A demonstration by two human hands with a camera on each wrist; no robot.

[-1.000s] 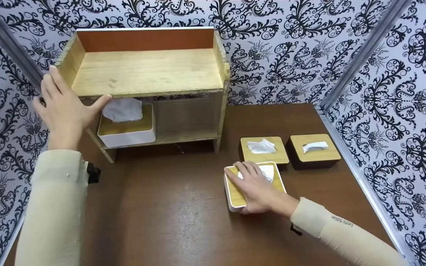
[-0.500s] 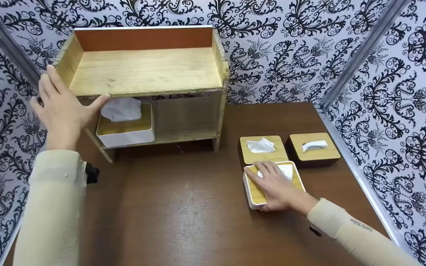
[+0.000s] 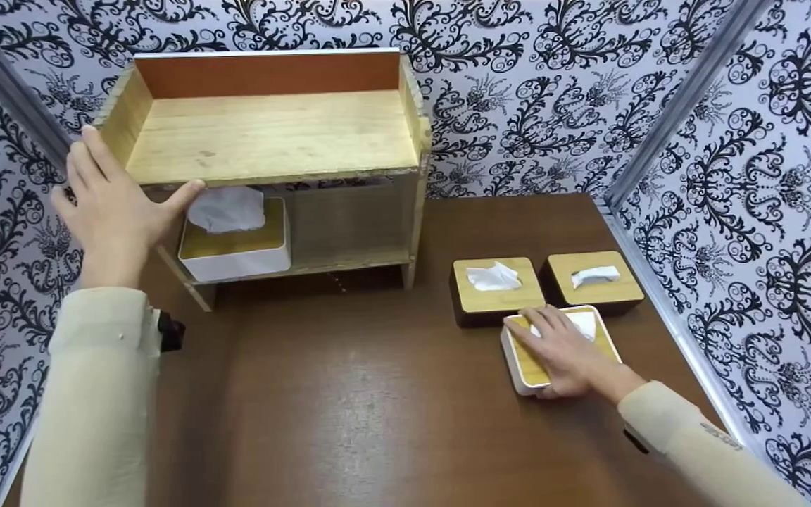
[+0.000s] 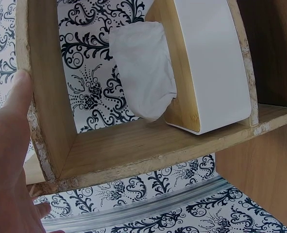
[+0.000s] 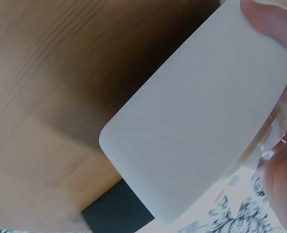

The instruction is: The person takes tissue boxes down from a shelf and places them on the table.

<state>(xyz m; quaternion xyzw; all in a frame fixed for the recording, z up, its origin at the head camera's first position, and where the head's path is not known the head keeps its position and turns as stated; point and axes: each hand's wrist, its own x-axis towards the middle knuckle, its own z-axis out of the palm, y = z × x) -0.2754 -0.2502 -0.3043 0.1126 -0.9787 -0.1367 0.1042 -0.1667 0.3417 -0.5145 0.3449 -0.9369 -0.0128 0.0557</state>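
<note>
My right hand (image 3: 567, 352) grips a white tissue box (image 3: 516, 362) with a wooden lid and a tissue sticking out, fingers over the lid and thumb at its near side. In the right wrist view the box's white wall (image 5: 196, 116) fills the middle, with the thumb (image 5: 274, 24) pressed on it. Whether the box touches the table I cannot tell. My left hand (image 3: 113, 208) rests spread on the upper left corner of a wooden shelf (image 3: 272, 137), thumb on the front edge. Below it, a second white tissue box (image 3: 236, 260) stands in the shelf's left part.
Two dark tissue boxes with wooden lids, a left one (image 3: 497, 299) and a right one (image 3: 592, 282), stand just behind the held box. The brown table (image 3: 335, 408) is bounded by patterned walls (image 3: 764, 211) and a metal strip (image 3: 673, 324) on the right.
My right hand has carried the white tissue box to the right, past the front of the left dark box. The left hand has stayed on the shelf corner.
</note>
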